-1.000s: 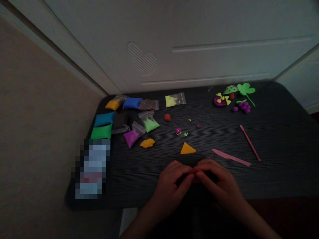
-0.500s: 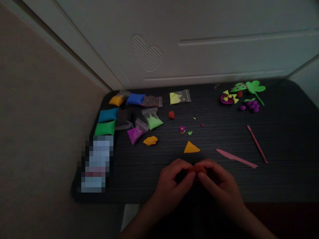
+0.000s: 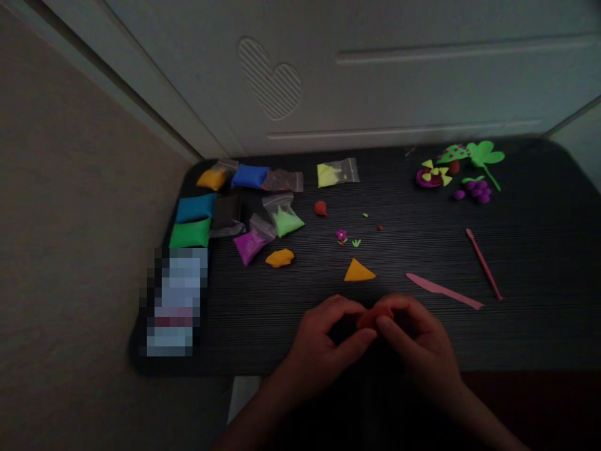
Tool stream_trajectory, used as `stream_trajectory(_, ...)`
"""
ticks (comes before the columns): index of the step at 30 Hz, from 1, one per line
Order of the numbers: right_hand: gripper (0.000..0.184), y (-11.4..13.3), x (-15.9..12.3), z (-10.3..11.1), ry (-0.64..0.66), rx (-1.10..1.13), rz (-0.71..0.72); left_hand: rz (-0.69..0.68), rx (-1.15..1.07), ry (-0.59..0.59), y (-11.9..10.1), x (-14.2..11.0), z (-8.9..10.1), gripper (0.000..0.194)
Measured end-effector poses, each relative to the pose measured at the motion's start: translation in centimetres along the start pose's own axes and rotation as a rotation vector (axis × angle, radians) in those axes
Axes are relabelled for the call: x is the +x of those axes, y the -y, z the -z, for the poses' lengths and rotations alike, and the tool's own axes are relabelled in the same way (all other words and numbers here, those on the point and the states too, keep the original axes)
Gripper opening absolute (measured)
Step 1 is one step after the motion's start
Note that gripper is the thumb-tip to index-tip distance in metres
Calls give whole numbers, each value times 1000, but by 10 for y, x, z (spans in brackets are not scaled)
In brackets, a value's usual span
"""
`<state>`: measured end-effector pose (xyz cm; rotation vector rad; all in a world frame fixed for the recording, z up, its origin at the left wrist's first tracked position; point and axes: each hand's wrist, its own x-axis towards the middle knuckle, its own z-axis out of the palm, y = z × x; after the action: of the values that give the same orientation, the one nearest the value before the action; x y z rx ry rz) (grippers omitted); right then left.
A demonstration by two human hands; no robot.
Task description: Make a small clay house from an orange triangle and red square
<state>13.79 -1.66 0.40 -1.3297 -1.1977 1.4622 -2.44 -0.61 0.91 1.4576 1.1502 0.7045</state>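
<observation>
Close to the table's near edge, I pinch a flattened piece of red clay [image 3: 374, 317] between both hands. My left hand [image 3: 323, 335] has its fingers closed at the piece's left side, with the thumb low along it. On the other side, the thumb and bent index finger of my right hand [image 3: 420, 335] grip it. Just beyond lies an orange clay triangle [image 3: 359, 271]. A pink modelling knife [image 3: 444, 291] and a thin pink modelling stick [image 3: 484, 264] rest to the right. A tiny purple clay flower [image 3: 341, 235] lies past the triangle.
Bags of coloured clay, among them a blue one [image 3: 250, 176] and a green one [image 3: 190, 233], cover the table's left. An orange lump [image 3: 280, 257] and a red lump [image 3: 320, 208] lie nearer the middle. Clay grapes [image 3: 477, 190] and a green clover [image 3: 486, 155] sit far right.
The view has tilted slightly, so the table's things appear higher. My left thumb has slid down and right along the red clay, and more of the clay shows.
</observation>
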Motion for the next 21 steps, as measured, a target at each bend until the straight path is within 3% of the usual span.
stream_trajectory(9,7,-1,-1,-1,-84,63,3,27,-8,-28,0,0,-1,11)
stream_trajectory(14,10,-2,-1,-1,-92,101,-18,-34,73,23,-1,2,-2,18)
stream_trajectory(21,8,-3,-1,-1,-120,115,-1,54,34,33,-2,3,-2,15)
